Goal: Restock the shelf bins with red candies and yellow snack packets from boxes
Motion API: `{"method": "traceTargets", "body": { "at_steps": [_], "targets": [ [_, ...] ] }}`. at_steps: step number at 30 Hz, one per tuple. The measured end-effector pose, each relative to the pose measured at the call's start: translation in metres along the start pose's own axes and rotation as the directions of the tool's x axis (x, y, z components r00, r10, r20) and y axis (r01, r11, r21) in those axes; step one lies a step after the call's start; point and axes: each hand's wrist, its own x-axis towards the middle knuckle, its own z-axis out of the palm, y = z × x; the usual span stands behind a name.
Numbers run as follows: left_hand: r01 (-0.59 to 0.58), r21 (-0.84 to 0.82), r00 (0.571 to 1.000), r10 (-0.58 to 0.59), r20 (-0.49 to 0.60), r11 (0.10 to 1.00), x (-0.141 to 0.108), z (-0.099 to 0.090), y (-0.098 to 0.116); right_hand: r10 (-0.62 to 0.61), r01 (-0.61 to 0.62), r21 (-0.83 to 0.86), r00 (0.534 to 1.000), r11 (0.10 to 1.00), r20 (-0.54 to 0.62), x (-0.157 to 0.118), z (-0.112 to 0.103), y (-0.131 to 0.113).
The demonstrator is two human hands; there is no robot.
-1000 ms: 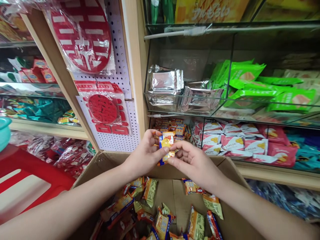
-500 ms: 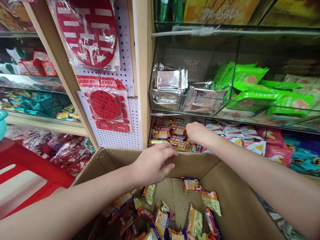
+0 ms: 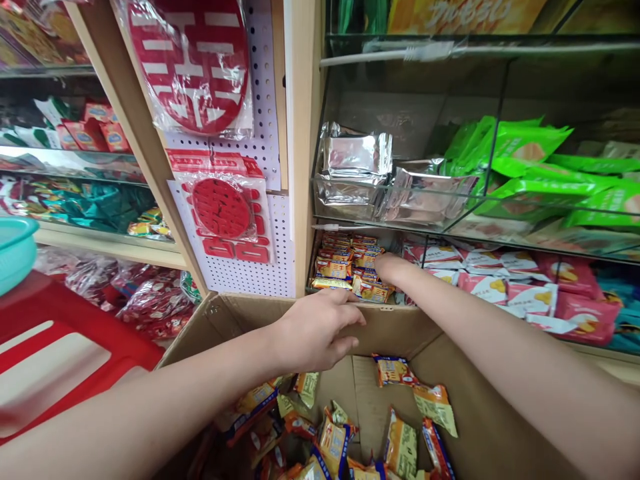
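Observation:
My left hand [image 3: 323, 330] hangs above the far edge of the cardboard box [image 3: 400, 327], its fingers loosely curved and apart with nothing between them. Deep in the low shelf compartment, my right hand [image 3: 393, 268] is at the right side of the stacked orange-and-blue snack packets [image 3: 334, 268]. Its fingers are hidden, so what they hold cannot be seen. Inside the box lie several loose packets of the same kind, such as one snack packet [image 3: 394, 370] near the far wall.
Silver foil packs [image 3: 357, 153] and green packets [image 3: 530, 147] fill the glass-fronted shelf above. Pink-and-white packets [image 3: 483, 287] lie right of my right hand. On the left stand a red stool [image 3: 65, 320] and a turquoise basin [image 3: 17, 250]. Red paper decorations [image 3: 223, 208] hang on the pegboard.
My right hand has gone further into the shelf compartment, and its fingers are now out of sight. The view has shifted slightly left. My left hand stays over the box edge.

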Motion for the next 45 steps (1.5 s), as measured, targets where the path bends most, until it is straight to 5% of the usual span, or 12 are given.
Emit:
{"method": "traceTargets", "body": {
  "at_steps": [3, 8, 16, 32, 45],
  "targets": [
    [-0.006, 0.007, 1.000, 0.006, 0.013, 1.000, 0.000, 0.000, 0.001, 0.093, -0.088, -0.072, 0.993, 0.994, 0.072, -0.003, 0.000, 0.001],
    [-0.017, 0.023, 1.000, 0.017, 0.022, 1.000, 0.001, 0.000, 0.000, 0.082, -0.072, -0.092, 0.990, 0.993, 0.111, -0.004, 0.000, 0.001],
    [-0.025, 0.006, 0.999, 0.025, 0.032, 1.000, -0.001, 0.001, 0.001, 0.041, -0.041, -0.062, 0.999, 0.997, -0.014, -0.022, 0.000, -0.007],
    [-0.012, -0.011, 0.999, 0.012, 0.047, 1.000, -0.001, -0.003, 0.006, -0.165, 0.165, 0.086, 0.986, 0.982, -0.013, -0.032, 0.001, -0.009],
    [-0.018, 0.061, 0.999, 0.015, 0.042, 0.998, -0.002, 0.001, 0.010, -0.049, 0.055, 0.058, 0.993, 0.997, -0.104, -0.041, -0.006, -0.011]
  ]
}}
